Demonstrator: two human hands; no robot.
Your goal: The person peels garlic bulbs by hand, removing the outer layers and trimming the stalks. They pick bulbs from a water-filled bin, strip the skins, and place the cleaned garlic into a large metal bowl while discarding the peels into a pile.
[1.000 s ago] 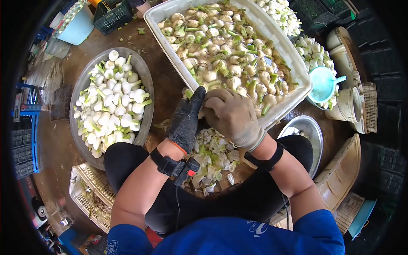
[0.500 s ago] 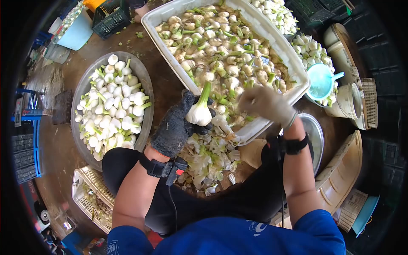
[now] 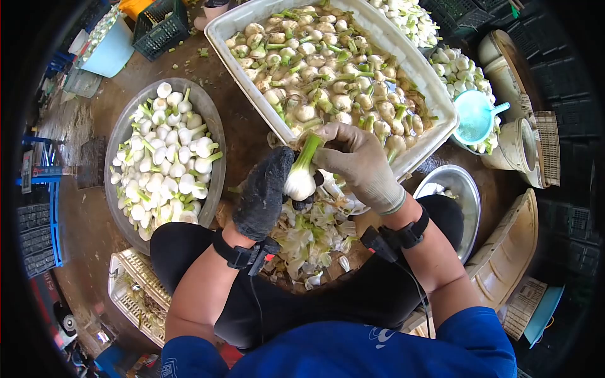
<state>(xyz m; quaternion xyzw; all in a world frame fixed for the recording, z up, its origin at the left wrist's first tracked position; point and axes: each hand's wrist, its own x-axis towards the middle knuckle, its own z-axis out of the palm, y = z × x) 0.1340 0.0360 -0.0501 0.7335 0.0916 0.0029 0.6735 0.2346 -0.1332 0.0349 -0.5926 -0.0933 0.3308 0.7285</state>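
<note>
A garlic bulb (image 3: 300, 184) with a short green stem is in front of me, stem pointing up. My left hand (image 3: 260, 196), in a dark glove, is closed around the bulb's side. The thumb and forefinger of my right hand (image 3: 364, 165), in a pale grey glove, pinch at the top of the stem. Just beyond my hands is a white tub (image 3: 252, 94) full of garlic bulbs in water. Peeled-off garlic skins (image 3: 309, 242) lie heaped below my hands, between my legs. Part of the bulb is hidden behind the left glove's fingers.
On the left stands a round grey basin (image 3: 217, 173) of clean white bulbs. A metal bowl (image 3: 469, 214) is by my right knee. A light blue dipper (image 3: 472, 120) rests on more garlic at the right. A slatted cream basket (image 3: 120, 283) sits at the lower left.
My right hand has come left from over the tub's near side to the stem of the bulb and closed on it. The bulb, in my left hand, has tilted slightly and dropped a little.
</note>
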